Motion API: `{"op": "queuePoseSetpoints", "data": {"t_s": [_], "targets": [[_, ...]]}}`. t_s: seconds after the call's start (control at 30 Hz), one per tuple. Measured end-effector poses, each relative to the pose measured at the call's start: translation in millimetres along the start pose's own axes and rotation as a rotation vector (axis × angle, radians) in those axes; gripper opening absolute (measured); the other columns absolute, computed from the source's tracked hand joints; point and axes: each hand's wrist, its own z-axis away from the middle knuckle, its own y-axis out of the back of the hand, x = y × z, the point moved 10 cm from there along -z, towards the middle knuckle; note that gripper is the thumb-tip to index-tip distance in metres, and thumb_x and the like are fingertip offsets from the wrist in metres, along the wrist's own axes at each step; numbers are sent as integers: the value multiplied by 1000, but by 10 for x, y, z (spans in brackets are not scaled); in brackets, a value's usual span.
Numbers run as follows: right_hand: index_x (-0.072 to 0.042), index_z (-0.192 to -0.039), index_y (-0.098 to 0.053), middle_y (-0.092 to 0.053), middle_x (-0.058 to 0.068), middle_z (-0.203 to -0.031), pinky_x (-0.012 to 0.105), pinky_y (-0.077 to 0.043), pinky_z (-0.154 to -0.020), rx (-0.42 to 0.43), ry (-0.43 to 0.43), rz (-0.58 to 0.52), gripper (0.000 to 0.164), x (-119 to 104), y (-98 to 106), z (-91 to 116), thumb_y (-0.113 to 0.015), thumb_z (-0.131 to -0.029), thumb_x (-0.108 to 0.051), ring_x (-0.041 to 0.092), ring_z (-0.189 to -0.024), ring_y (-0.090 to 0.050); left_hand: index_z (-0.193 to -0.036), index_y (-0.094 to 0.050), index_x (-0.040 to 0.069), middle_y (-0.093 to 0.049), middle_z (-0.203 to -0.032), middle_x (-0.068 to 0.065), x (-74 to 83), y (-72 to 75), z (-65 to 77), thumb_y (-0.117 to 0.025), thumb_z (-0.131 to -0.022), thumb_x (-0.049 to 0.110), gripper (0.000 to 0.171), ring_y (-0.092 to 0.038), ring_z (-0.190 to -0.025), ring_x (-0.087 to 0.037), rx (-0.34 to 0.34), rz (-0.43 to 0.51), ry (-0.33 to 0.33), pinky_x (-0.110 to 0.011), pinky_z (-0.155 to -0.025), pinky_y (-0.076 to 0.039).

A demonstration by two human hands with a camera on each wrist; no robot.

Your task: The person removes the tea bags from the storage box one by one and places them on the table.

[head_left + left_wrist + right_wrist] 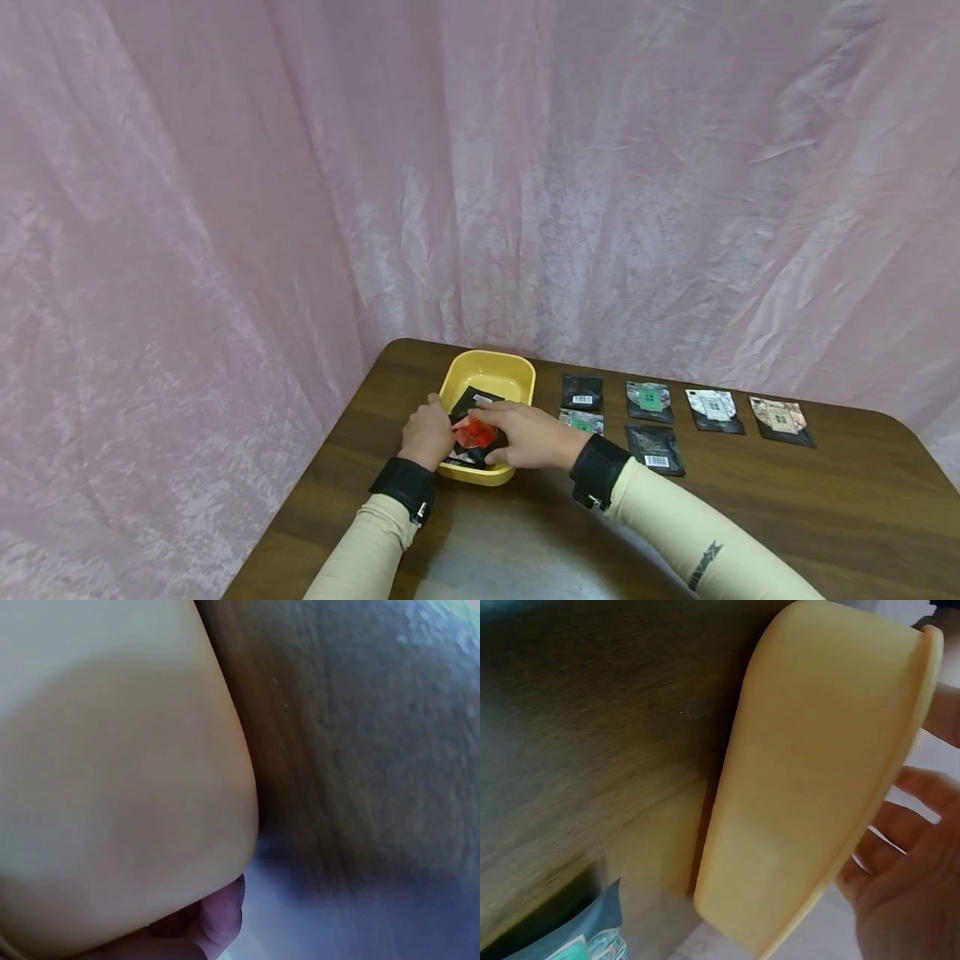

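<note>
The person's left forearm [356,554] and right forearm [701,521] reached forward, converging, with a dark band around the left wrist [405,486] and another around the right wrist [598,469]. The left hand [428,433] showed its back, its grip mostly hidden. The right hand [528,434] angled leftward, fingers gently bent with gaps between them, thumb held apart.

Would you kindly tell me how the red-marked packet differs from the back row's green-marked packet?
The red-marked packet is in the yellow tray, the green-marked packet on the table. The red-marked packet's patch is red, the green-marked packet's green. The right hand partly covers the red-marked packet; the green-marked packet is uncovered. Both carry a bright patch.
</note>
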Motion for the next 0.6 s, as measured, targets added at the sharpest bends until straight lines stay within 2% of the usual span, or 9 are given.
{"op": "queuePoseSetpoints", "data": {"t_s": [0.1,0.2,0.3,0.37,0.47,0.53,0.6], "targets": [[-13,-160,-49,-44,16,-169,46,-51,-116,-75,-25,19,80,31,-118,-69,-85,-91,-27,33,-149,-55,-119,-56,-4,-74,-106,-29,4,-1,-18,-75,-91,7,36,-76,-96,-46,13,-7,-19,-61,-86,-62],[-13,-160,-49,-42,18,-170,36,-59,-97,-118,-50,32,82,49,-176,-109,-86,-89,-25,34,-140,-63,-117,-55,-4,-74,-104,-30,26,-4,-36,-74,-91,7,34,-76,-94,-47,24,-11,-41,-61,-84,-62],[-16,-161,-49,-43,17,-170,28,-53,-72,-138,-75,47,82,61,-196,-144,-86,-87,-23,31,-118,-71,-117,-55,-4,-74,-103,-29,32,6,-37,-74,-91,7,33,-76,-94,-46,28,-12,-48,-61,-83,-62],[-18,-160,-50,-50,14,-166,27,-46,-64,-143,-88,65,82,61,-205,-165,-86,-86,-23,25,-98,-71,-117,-55,-4,-73,-103,-29,24,10,-33,-75,-91,7,34,-76,-94,-46,27,-13,-42,-61,-83,-62],[-23,-159,-51,-66,8,-150,26,-42,-60,-146,-110,118,81,67,-232,-192,-85,-86,-24,18,-75,-60,-116,-55,-3,-73,-104,-28,8,4,-22,-75,-92,7,33,-76,-95,-45,15,-13,-29,-61,-85,-62],[-26,-158,-53,-73,3,-130,27,-40,-60,-144,-127,148,78,75,-251,-197,-85,-86,-25,15,-68,-55,-116,-55,-4,-73,-104,-29,11,5,-12,-74,-91,7,33,-76,-95,-46,11,-12,-31,-61,-84,-61],[-28,-157,-55,-74,-1,-110,27,-39,-59,-137,-144,153,75,87,-271,-193,-83,-88,-25,15,-64,-51,-116,-55,-4,-74,-105,-30,14,2,-7,-74,-91,6,33,-76,-96,-47,9,-9,-33,-61,-84,-61]]}}
